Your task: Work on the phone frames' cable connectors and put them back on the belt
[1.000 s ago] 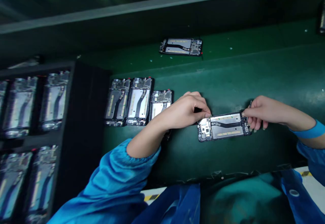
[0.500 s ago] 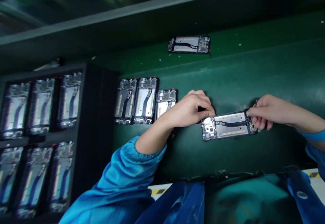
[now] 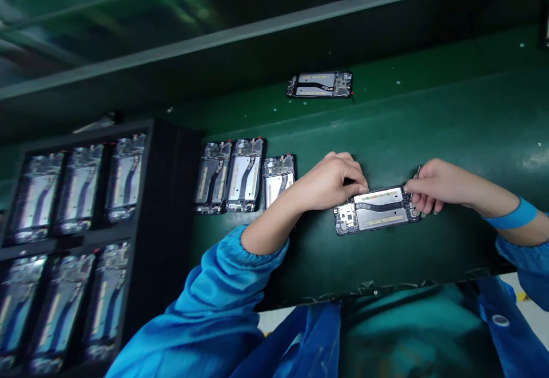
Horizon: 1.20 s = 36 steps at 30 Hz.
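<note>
An opened phone [image 3: 380,209] lies crosswise on the green bench, its circuit board at the left end and a black flex cable running over the bare silver bay. The fingers of my left hand [image 3: 341,178] are pinched at its upper edge beside the board; whatever is between the fingertips is hidden. At the far end, my right hand [image 3: 433,183] is closed round a slim tweezers-like tool [image 3: 417,172], whose upper end sticks out above the thumb. The lower end of this tool is hidden by the fingers.
Left of my left arm lie three more opened phones [image 3: 246,175], the nearest partly covered by my forearm. A black divided tray [image 3: 141,241] at the left holds several others. One opened phone [image 3: 319,84] lies farther back, below a shelf edge [image 3: 266,29].
My left fingers have slid a little rightward along the phone's upper edge. My right hand stays at the phone's right end with the tool. The whole view has shifted slightly.
</note>
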Motion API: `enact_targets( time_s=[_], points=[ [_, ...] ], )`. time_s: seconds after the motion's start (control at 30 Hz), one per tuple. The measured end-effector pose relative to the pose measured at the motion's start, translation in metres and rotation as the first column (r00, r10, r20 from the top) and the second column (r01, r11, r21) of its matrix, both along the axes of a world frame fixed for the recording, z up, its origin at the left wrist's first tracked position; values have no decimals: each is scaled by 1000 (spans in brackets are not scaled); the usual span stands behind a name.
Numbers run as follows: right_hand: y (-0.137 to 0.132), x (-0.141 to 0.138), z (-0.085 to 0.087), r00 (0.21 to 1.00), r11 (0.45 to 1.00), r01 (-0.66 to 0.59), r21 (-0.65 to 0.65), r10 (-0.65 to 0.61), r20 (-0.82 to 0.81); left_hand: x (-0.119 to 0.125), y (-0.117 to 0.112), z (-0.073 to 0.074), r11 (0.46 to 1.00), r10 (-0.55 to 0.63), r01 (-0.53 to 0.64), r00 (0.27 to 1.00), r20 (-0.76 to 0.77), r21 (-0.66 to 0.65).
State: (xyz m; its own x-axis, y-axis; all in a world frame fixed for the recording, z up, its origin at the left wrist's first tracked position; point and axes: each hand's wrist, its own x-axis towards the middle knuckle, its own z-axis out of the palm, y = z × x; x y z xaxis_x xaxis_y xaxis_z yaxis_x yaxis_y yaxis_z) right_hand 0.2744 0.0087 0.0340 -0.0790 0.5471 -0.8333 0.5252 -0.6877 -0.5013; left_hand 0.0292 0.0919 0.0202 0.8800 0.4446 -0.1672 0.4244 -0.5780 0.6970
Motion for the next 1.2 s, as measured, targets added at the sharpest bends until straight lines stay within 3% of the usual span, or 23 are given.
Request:
enact_targets(
  time_s=[0.2, 0.33, 0.53, 0.63, 0.7, 0.77, 0.83, 0.97, 1.2],
  points=[
    [2, -1, 0, 1000, 1000, -1, 22, 0, 11, 47, 3, 2, 989, -128, 126, 991, 23, 76],
    [1, -3, 0, 1000, 998, -7, 56, 8, -16, 68, 3, 5, 986, -131, 133, 991, -25, 102],
    [-2, -5, -3, 999, 995, 42, 90, -41, -17, 57, -19, 9, 990, 28, -10, 991, -132, 139],
    [-8, 3, -2, 984, 983, 127, 133, -109, -140, 45, -34, 6, 969, 127, -87, 978, -167, 229],
    [-15, 10, -1, 938, 923, 290, 254, -221, -267, 41, -42, 4, 962, 166, -127, 974, -151, 243],
    [-23, 14, -1, 898, 793, 421, 441, -296, -325, 39, -47, 4, 970, 189, -170, 976, -103, 172],
    [-30, 12, -2, 921, 712, 386, 587, -258, -293, 39, -51, 6, 971, 234, -233, 972, -33, 47],
    [-40, -7, -8, 973, 745, 203, 635, -85, -213, 41, -59, 10, 919, 392, -380, 908, 147, -100],
    [-42, -20, -13, 967, 675, 247, 696, -122, -224, 42, -69, 13, 869, 495, -480, 834, 243, -120]
  ],
)
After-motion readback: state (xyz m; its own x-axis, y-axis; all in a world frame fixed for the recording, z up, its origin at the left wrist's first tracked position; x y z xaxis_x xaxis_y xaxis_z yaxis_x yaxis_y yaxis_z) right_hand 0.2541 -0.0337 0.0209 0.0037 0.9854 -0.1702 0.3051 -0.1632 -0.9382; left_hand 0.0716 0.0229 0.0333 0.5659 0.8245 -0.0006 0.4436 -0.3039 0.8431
